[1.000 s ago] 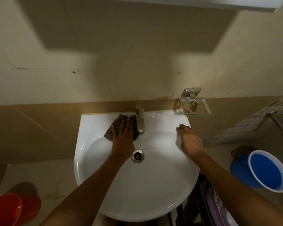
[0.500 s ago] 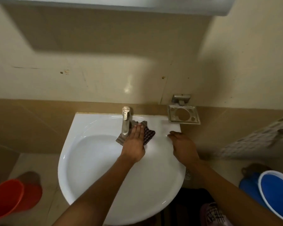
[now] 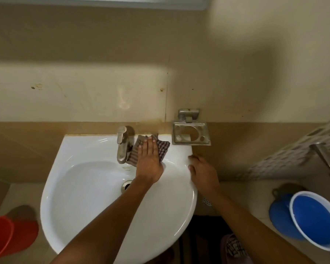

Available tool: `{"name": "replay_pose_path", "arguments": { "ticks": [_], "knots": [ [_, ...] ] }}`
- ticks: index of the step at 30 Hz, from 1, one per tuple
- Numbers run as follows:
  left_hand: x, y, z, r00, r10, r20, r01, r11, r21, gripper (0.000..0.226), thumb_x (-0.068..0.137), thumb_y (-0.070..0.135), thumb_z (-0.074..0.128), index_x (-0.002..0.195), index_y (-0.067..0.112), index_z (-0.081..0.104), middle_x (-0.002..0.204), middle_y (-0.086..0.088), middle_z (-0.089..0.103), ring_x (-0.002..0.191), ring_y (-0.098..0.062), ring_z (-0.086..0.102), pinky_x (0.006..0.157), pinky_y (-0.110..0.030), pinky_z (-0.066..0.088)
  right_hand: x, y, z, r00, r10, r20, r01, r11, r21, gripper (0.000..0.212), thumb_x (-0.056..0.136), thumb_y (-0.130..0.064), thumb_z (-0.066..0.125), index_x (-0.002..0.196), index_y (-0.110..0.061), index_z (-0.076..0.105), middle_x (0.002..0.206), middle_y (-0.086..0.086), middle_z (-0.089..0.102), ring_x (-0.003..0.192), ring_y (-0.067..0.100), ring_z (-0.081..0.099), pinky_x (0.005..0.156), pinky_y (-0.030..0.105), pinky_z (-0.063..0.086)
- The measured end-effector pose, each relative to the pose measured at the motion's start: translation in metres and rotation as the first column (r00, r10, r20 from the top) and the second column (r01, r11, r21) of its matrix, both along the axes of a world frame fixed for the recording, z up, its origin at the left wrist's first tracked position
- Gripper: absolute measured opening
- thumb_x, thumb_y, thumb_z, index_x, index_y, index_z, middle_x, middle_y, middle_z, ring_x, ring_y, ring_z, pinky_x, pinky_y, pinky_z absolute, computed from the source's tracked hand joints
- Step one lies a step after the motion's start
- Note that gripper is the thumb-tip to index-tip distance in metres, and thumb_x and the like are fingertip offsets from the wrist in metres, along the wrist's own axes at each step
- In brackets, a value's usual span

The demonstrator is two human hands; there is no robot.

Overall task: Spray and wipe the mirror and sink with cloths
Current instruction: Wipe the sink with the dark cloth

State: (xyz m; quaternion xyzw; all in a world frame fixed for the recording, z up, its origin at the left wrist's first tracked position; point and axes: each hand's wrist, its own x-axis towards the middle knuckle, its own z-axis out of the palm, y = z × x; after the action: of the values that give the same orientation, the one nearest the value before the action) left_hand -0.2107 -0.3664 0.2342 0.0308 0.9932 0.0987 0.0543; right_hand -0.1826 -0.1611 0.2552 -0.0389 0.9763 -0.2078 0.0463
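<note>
Cloth point(image 3: 163, 147) has been carried across the back ledge in the head view: a second ago it lay at the tap's nine o'clock side, half a second ago at its base, and now it is pressed flat at the tap's three o'clock side, near the back right corner of the sink point(image 3: 88, 202). From this it is judged that the ledge around the tap point(image 3: 122, 144) is nearly covered, while the bowl and the mirror point(image 3: 95, 0), of which only a pale strip is seen at twelve o'clock, may yet need wiping. The left hand point(image 3: 149, 162) is laid palm down on the cloth, fingers straight and pressed together, nothing being pinched. The right hand point(image 3: 202, 172) is rested on the rim at three o'clock, fingers loosely spread and empty, apparently as a brace. The cloth is seen to be thin, checked and crumpled, brown-grey in tone. The sink is glossy white ceramic, rounded at the front, with a metal drain point(image 3: 126, 185) partly hidden by the left forearm. The tap is dull brushed metal; a rectangular metal soap holder point(image 3: 191, 133) is fixed to the wall at one o'clock. A red bucket point(image 3: 6, 239) at eight o'clock and a blue tub point(image 3: 314, 221) at four o'clock appear to be smooth plastic.
</note>
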Motion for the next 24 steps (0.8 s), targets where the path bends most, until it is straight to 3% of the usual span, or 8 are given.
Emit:
{"name": "replay_pose_path", "arguments": {
  "ticks": [3,6,9,12,16,18,21,24],
  "knots": [
    [0.003,0.023,0.0,0.987,-0.163,-0.003,0.163,0.983,0.09,0.082,0.094,0.032,0.042,0.157,0.011,-0.006,0.166,-0.012,-0.006,0.152,-0.029,-0.011,0.119,-0.04,-0.017,0.001,-0.001,-0.001,1.0,-0.028,0.007,0.029,0.995,-0.091,0.041,0.097,-0.014,0.053,0.138,-0.013,0.057,0.147,0.005,0.051,0.127,0.024,0.055,0.108,0.035,0.043],
    [-0.007,0.049,0.005,0.958,-0.287,0.004,0.283,0.948,0.145,0.074,0.094,0.031,0.045,0.157,0.018,0.009,0.165,-0.006,0.014,0.153,-0.028,0.0,0.119,-0.045,-0.017,-0.001,0.002,0.0,0.997,-0.078,0.012,0.079,0.982,-0.169,0.038,0.094,-0.007,0.056,0.131,-0.011,0.061,0.134,0.007,0.061,0.118,0.024,0.059,0.102,0.033,0.046],
    [-0.024,0.063,0.011,0.959,-0.281,0.014,0.274,0.942,0.194,0.073,0.093,0.027,0.048,0.156,0.027,0.012,0.164,-0.002,0.016,0.153,-0.027,0.002,0.121,-0.055,-0.008,-0.002,0.008,-0.002,0.979,-0.184,0.087,0.2,0.943,-0.266,0.031,0.092,-0.01,0.063,0.123,-0.01,0.065,0.119,0.008,0.068,0.106,0.024,0.064,0.09,0.027,0.048],
    [-0.029,0.066,0.011,0.96,-0.28,0.005,0.272,0.938,0.213,0.072,0.094,0.024,0.048,0.156,0.033,0.013,0.165,0.0,0.012,0.152,-0.028,-0.001,0.12,-0.058,-0.004,-0.003,0.012,-0.006,0.944,-0.267,0.194,0.322,0.869,-0.375,0.026,0.091,-0.008,0.064,0.116,-0.008,0.07,0.11,0.009,0.073,0.101,0.023,0.067,0.087,0.027,0.05],
    [-0.01,0.067,0.003,0.943,-0.33,0.04,0.314,0.925,0.212,0.069,0.099,0.026,0.042,0.157,0.031,0.006,0.167,0.0,-0.005,0.151,-0.027,-0.017,0.114,-0.047,-0.025,-0.002,0.019,-0.007,0.883,-0.364,0.296,0.466,0.754,-0.463,0.021,0.09,0.001,0.056,0.099,-0.008,0.072,0.097,0.011,0.073,0.092,0.027,0.068,0.087,0.043,0.057],
    [0.012,0.073,0.0,0.931,-0.361,0.051,0.336,0.904,0.265,0.068,0.099,0.025,0.042,0.157,0.032,0.006,0.164,0.001,-0.015,0.15,-0.025,-0.023,0.11,-0.043,-0.03,0.0,0.026,-0.007,0.847,-0.429,0.313,0.53,0.708,-0.466,0.023,0.09,0.003,0.053,0.098,-0.008,0.071,0.098,0.012,0.072,0.094,0.028,0.067,0.088,0.043,0.056],
    [0.056,0.089,-0.002,0.922,-0.375,0.098,0.307,0.86,0.407,0.073,0.096,0.018,0.045,0.156,0.031,0.006,0.157,0.006,-0.026,0.147,-0.026,-0.028,0.112,-0.05,-0.024,0.002,0.036,-0.007,0.815,-0.484,0.32,0.58,0.667,-0.468,0.029,0.088,0.007,0.05,0.104,-0.007,0.07,0.106,0.013,0.072,0.099,0.025,0.066,0.091,0.039,0.054],
    [0.1,0.094,-0.001,0.906,-0.37,0.205,0.214,0.82,0.531,0.081,0.094,0.017,0.049,0.155,0.034,-0.002,0.151,0.011,-0.037,0.143,-0.023,-0.035,0.114,-0.05,-0.017,0.012,0.033,-0.005,0.838,-0.454,0.302,0.545,0.7,-0.461,0.023,0.091,0.003,0.053,0.103,-0.008,0.07,0.103,0.008,0.072,0.1,0.024,0.066,0.089,0.033,0.052]
  ]
}}
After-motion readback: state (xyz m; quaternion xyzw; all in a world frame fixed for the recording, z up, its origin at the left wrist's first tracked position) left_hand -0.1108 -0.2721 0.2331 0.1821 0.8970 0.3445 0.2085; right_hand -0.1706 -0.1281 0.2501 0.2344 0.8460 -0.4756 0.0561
